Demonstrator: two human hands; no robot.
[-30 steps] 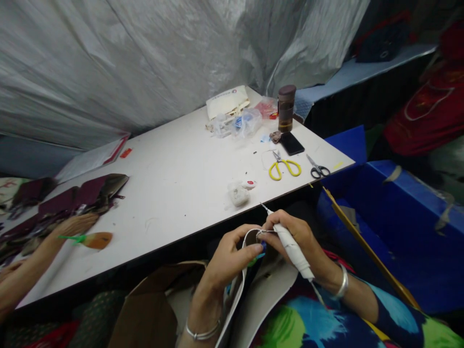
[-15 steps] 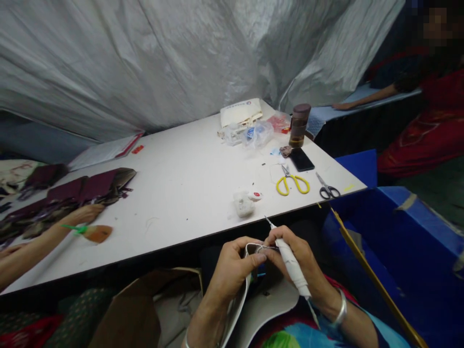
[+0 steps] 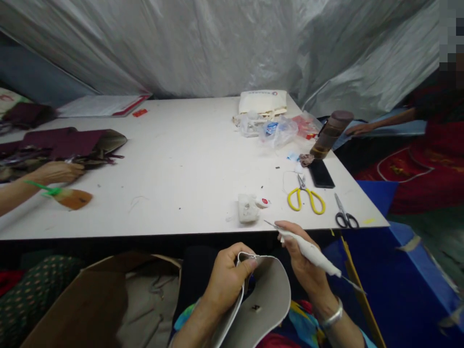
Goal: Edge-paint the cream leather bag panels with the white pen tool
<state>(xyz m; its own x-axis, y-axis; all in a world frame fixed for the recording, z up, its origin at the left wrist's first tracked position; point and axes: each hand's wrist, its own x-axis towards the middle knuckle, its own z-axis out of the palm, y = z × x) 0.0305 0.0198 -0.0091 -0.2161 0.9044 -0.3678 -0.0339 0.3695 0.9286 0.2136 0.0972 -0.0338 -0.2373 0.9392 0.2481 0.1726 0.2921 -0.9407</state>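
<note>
My left hand (image 3: 226,275) pinches the upper edge of a pale grey bag piece (image 3: 271,285), which curves open over my lap. A small dark metal fitting (image 3: 256,308) shows on its inner side. My right hand (image 3: 302,266) grips an awl-like tool (image 3: 313,255) with a white wrapped handle and a thin point at each end. One point reaches left toward the table edge, close to a lumpy white block (image 3: 248,209). The tool is apart from the bag piece. A small white piece with a red mark (image 3: 263,202) lies beside the block.
Yellow-handled scissors (image 3: 306,199), black-handled scissors (image 3: 346,218), a phone (image 3: 322,174) and a tilted bottle (image 3: 330,134) are at the table's right. Blue (image 3: 384,290) and cardboard (image 3: 83,304) boxes flank me. A co-worker's hand (image 3: 60,171) touches maroon bags (image 3: 61,142) at left.
My right hand has moved away from the bag edge to the right, and the tool has swung flatter. The bag piece now gapes wider. My view has turned slightly.
</note>
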